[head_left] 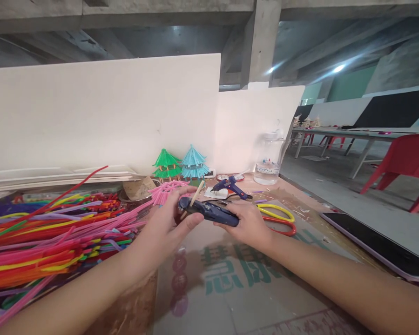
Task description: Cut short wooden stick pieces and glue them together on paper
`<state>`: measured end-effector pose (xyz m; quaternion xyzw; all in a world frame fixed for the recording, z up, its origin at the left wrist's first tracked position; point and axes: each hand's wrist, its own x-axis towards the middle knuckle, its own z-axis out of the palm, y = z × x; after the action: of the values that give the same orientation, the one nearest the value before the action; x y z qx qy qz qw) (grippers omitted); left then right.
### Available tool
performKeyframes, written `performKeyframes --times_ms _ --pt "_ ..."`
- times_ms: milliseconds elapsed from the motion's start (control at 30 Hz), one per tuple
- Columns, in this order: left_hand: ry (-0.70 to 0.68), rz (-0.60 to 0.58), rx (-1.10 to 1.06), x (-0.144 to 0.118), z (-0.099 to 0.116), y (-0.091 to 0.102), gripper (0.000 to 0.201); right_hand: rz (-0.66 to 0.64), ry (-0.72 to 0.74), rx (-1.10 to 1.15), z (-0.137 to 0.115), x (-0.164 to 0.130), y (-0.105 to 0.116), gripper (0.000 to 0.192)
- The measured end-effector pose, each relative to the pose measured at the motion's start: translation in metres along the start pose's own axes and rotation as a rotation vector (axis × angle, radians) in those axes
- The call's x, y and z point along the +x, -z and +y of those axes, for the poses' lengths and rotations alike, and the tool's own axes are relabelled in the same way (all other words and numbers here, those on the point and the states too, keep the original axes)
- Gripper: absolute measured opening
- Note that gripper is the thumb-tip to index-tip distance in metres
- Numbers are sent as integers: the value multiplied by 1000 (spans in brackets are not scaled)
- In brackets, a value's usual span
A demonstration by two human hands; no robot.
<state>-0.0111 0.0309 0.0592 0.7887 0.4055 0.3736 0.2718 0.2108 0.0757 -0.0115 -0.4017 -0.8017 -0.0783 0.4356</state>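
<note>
Reaching forward from the lower corners of the view, both forearms converge over the table [230, 288], wrists roughly level and hands meeting just above the surface. The right hand [247, 225] lies palm-down with fingers curled shut around the rear of a dark blue glue gun [209, 210], which runs nearly horizontal with its front end pointing left. The left hand [167, 228] is turned palm-inward, thumb on the near side, fingers partly curled against the gun's front end. A pale wooden stick [197, 193] rises at a tilt from that end; whether the fingertips pinch it cannot be told.

Surroundings:
- Left of the hands: a spread heap of coloured pipe cleaners [49, 237], some strands passing under the left wrist.
- Behind the hands: a second glue gun [230, 186] standing on the table, with a green model [166, 165] and a blue model [194, 163] against the white board [101, 111].
- Right of the right hand: scissors [277, 218], just beside the knuckles.
- Farther back: a clear jar [268, 158].
- Far right: a dark tablet [380, 244].
</note>
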Motion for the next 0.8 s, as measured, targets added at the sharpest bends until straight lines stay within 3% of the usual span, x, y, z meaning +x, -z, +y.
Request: performKeyframes --times_ms 67,200,333,633,800 --pt "23 -35 34 4 1 4 52 11 1 2 1 0 0 34" --pt "43 -31 297 9 9 13 31 -3 -17 -31 3 -1 0 40" --pt "84 -42 503 8 19 18 35 -24 -27 -13 3 0 0 39" --pt "120 -68 537 9 20 17 38 -70 -156 34 2 6 0 36" --pt "111 -192 589 14 5 18 38 -101 -197 41 2 2 -5 33"
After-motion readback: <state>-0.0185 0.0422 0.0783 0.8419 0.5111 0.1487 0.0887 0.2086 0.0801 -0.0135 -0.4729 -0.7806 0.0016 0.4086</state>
